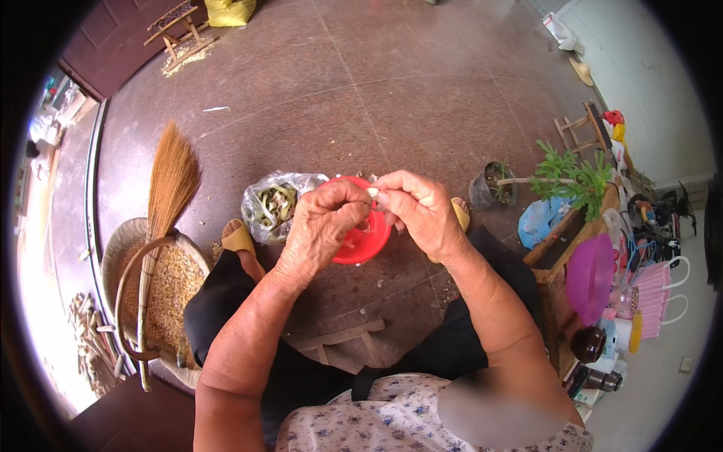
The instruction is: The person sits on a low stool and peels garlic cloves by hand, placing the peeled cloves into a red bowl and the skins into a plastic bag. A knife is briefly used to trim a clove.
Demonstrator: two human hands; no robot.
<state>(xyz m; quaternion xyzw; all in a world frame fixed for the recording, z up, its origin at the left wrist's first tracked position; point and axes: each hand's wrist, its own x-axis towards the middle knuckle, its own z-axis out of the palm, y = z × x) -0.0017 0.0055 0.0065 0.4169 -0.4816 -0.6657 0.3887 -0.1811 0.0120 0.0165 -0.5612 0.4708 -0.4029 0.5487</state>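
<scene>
My left hand [333,217] and my right hand [418,209] meet above a red plastic basin [367,248] on the floor. Between their fingertips is a small whitish piece [373,192], perhaps a garlic clove; the right thumb and forefinger pinch it, and the left fingertips touch its side. Left of the basin stands a clear plastic bag [254,217] with green and brownish peelings [277,206] in it. Some pale bits lie in the basin, partly hidden by my hands.
At the left, a basket [127,237] of corn kernels has a straw broom [172,181] lying across it. A potted plant [491,186], a blue bag [536,220], a wooden cabinet [553,277] and a purple basin [590,277] are at the right. Wooden stool parts [350,334] show between my legs.
</scene>
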